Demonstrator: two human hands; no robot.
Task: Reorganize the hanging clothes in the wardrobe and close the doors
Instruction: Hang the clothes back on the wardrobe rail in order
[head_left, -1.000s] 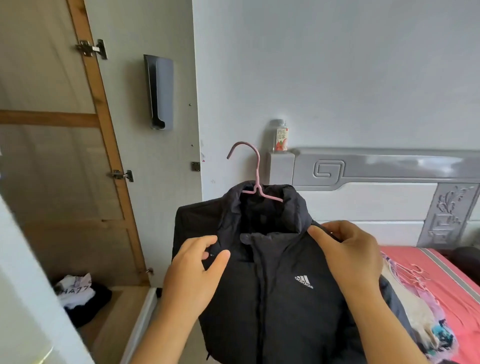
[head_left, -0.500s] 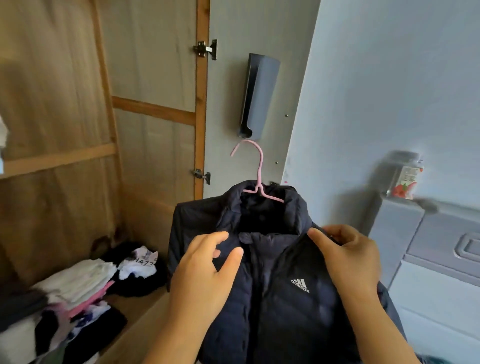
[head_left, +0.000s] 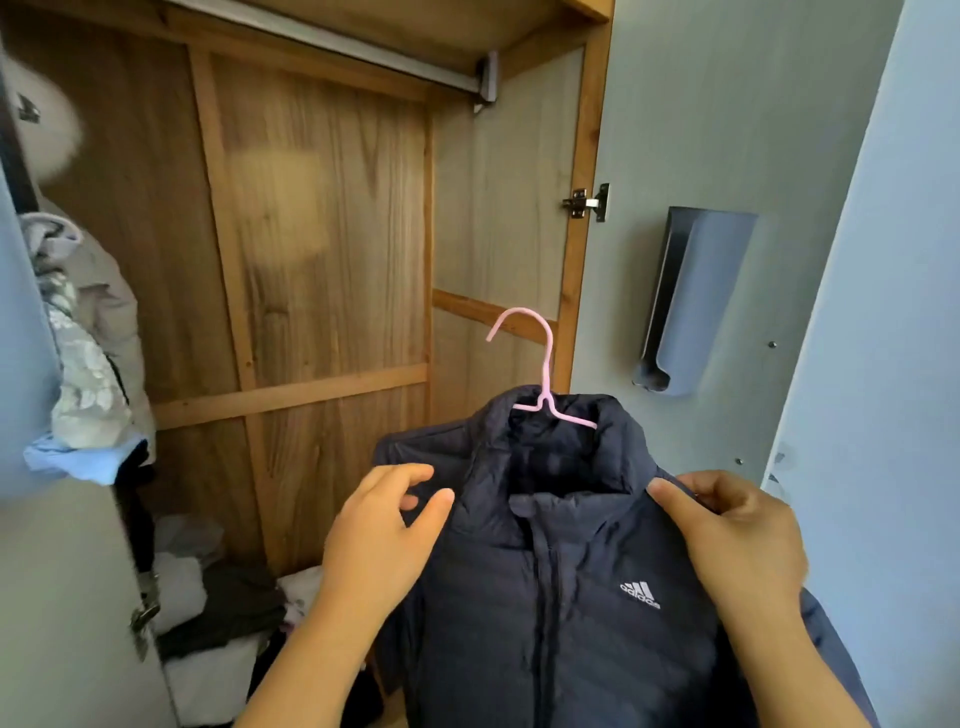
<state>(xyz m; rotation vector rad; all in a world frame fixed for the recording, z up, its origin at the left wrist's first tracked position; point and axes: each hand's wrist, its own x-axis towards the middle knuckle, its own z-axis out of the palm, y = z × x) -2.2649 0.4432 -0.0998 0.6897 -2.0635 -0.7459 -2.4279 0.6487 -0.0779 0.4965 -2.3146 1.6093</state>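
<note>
Head view: hanging clothes (head_left: 88, 338) left of held jacket (head_left: 561, 597).

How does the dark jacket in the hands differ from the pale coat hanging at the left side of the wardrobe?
The dark jacket is navy, while the pale coat is light grey-white. The jacket is held in front of the wardrobe by the left hand and right hand, its pink hanger hooked on nothing; the coat already hangs inside, under the rail. The jacket shows fully from the front; the coat is half hidden by the door. Both look padded.
</note>
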